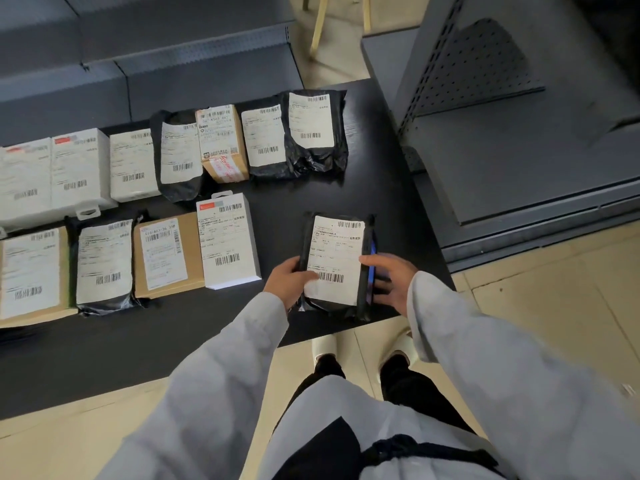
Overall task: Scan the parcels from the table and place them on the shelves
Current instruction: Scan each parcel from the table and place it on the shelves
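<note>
**Black parcel held over the surface's near right corner**

The left hand [289, 280] grips the left edge of a black parcel [334, 265], thumb curled onto its white label beside the lower barcode. The right hand [391, 282] sits at the parcel's right edge, fingers loosely spread around a dark phone [372, 268] that shows only as a thin strip behind the parcel; how firmly it holds the phone cannot be told. The parcel lies label-up above the dark surface [294, 209], apart from the others. Two rows of parcels [173, 202] fill the surface's left and far parts: white boxes, brown cartons and black bags, labels up. Grey shelves [519, 150] stand to the right.
</note>
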